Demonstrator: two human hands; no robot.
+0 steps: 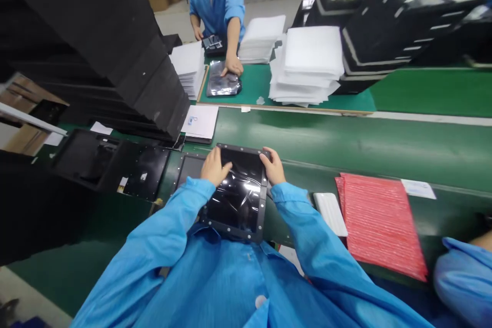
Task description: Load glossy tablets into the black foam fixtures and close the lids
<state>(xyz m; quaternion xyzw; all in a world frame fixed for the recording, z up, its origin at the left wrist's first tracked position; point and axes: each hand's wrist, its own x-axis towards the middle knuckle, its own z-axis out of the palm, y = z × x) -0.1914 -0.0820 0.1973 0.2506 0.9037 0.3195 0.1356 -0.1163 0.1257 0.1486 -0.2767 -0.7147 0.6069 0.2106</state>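
Observation:
A black rectangular panel [238, 189] with a glossy, rippled dark face and pale dots along its border lies in front of my body. My left hand [215, 167] grips its upper left edge, the thumb reaching over the shiny face. On the opposite side, my right hand [273, 166] holds the upper right edge with its thumb on the border. Partly hidden beneath my left hand and the panel is another dark framed piece [189, 167].
Black trays tower in a stack [154, 87] at left, beside an opened black case [88, 159]. Right of me lie a white device [330, 213] and red bubble-wrap sheets [378, 218]. Across the bench, a co-worker's hand [232, 65] presses a bagged item near white sheet stacks [313, 51].

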